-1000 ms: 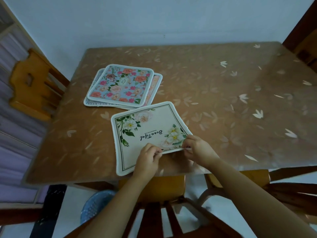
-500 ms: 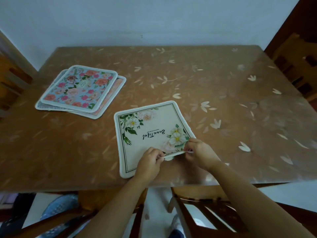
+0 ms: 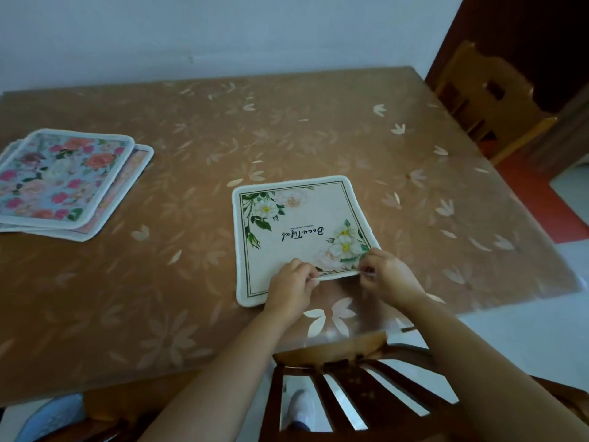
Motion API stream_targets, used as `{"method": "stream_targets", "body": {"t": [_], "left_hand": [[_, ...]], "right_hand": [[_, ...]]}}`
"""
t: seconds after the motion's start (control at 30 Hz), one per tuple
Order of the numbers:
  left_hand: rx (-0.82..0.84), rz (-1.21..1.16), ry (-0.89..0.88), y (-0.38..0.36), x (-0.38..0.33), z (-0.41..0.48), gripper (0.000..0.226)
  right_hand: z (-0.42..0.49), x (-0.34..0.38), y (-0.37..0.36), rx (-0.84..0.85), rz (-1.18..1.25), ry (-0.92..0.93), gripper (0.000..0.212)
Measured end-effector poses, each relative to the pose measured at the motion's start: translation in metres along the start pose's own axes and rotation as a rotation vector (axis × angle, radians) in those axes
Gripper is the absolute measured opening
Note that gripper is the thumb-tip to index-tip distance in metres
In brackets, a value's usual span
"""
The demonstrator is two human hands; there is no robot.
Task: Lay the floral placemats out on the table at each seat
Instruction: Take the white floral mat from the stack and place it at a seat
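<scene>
A cream placemat with white flowers and dark script lies flat on the brown table, near its front edge. My left hand pinches the mat's near edge left of centre. My right hand pinches the same edge at the near right corner, which is lifted slightly off the table. A stack of floral placemats, the top one blue with pink and orange roses, rests at the table's left side.
A dark wooden chair back stands just below my hands at the table's front edge. A lighter wooden chair sits at the far right corner. A blue object lies on the floor at lower left.
Both hands have slid the cream placemat to the right along the front edge, farther from the stack. The camera view has swung right as well.
</scene>
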State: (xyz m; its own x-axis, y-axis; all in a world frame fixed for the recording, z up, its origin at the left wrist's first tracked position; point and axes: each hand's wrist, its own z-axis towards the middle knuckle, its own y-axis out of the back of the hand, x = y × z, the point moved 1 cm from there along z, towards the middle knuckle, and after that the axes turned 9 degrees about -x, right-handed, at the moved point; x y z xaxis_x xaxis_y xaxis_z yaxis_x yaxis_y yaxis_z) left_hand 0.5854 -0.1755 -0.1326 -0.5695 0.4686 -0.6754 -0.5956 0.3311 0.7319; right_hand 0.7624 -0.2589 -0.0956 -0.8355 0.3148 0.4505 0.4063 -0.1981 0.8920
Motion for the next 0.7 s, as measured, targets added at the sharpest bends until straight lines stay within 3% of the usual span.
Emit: {"method": "stream_targets", "body": {"t": [0.23, 0.7], "left_hand": [[0.072, 0.049, 0.066, -0.016, 0.008, -0.012, 0.012], [-0.015, 0.188, 0.022, -0.008, 0.026, -0.029, 0.008]], "right_hand": [[-0.006, -0.029, -0.011, 0.026, -0.010, -0.036, 0.011], [-0.011, -0.044, -0.027, 0.151, -0.070, 0.009, 0.017]]}}
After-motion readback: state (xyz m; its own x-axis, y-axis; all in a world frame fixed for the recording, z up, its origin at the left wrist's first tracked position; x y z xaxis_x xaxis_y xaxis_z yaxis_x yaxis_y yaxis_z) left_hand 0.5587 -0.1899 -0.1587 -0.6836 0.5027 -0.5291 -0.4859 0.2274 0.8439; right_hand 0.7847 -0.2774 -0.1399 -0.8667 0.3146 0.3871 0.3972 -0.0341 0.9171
